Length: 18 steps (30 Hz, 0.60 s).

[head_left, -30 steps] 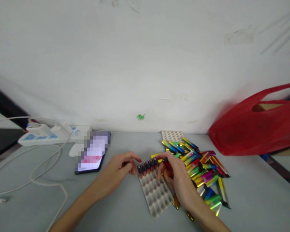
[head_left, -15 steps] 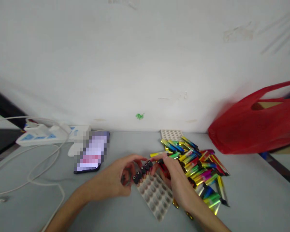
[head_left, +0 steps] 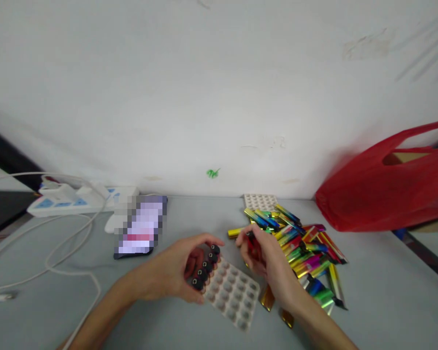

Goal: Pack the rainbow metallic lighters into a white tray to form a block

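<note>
A pale tray (head_left: 233,296) with rows of round hollows lies tilted on the table between my hands. Along its left edge stands a row of several black-ended lighters (head_left: 205,265), each end bearing a small ring. My left hand (head_left: 180,267) curls around that row, thumb at the near end and fingers at the far end. In my right hand (head_left: 264,257), closed fingers hold a single red lighter (head_left: 253,243), its black end showing; it is apart from the tray. Beside and beyond that hand lies a loose pile of shiny, multicoloured lighters (head_left: 306,253).
Against the wall lies a second pale tray (head_left: 260,201), partly behind the pile. A red bag (head_left: 387,189) stands at the right. To the left are a phone (head_left: 142,226), a white power strip (head_left: 54,208) and loose white cables (head_left: 69,277).
My right hand has drawn away from the row to the right, keeping hold of a lighter. My left hand stays around the row, which has shifted slightly left and nearer.
</note>
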Motion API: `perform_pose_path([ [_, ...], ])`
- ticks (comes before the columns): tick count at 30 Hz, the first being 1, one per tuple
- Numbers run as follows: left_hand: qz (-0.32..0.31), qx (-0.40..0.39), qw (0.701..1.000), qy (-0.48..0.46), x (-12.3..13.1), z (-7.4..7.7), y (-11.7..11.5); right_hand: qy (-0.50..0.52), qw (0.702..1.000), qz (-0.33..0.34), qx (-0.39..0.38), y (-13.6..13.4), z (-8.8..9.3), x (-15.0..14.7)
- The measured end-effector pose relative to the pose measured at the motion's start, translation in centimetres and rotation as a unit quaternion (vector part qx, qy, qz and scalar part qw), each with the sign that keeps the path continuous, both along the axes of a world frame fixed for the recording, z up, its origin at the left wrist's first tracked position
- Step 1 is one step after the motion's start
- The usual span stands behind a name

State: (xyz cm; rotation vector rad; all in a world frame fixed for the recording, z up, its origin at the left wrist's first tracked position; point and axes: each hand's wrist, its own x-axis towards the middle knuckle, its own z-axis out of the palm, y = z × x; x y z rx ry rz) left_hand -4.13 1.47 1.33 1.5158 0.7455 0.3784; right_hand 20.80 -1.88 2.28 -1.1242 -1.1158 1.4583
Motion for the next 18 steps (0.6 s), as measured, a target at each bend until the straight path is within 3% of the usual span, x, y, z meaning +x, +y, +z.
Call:
perform_pose_path([
  [4, 0.013, -0.028, 0.999, 0.029, 0.1, 0.6, -0.2, 0.099, 0.993, 0.005, -0.066, 0.7, 0.3, 0.7],
  [9, 0.024, 0.031, 0.994, 0.105, -0.9, 1.7, 0.0, 0.186, 0.978, 0.024, -0.09, 0.9, 1.2, 0.8],
  [13, 0.043, 0.093, 0.983, 0.155, -2.1, 2.1, 0.4, 0.191, 0.976, 0.026, -0.103, 0.7, 1.3, 0.5],
  [18, 0.044, 0.128, 0.975, 0.175, -2.0, 2.0, 0.4, 0.185, 0.981, 0.022, -0.061, 0.7, 1.0, 0.3],
])
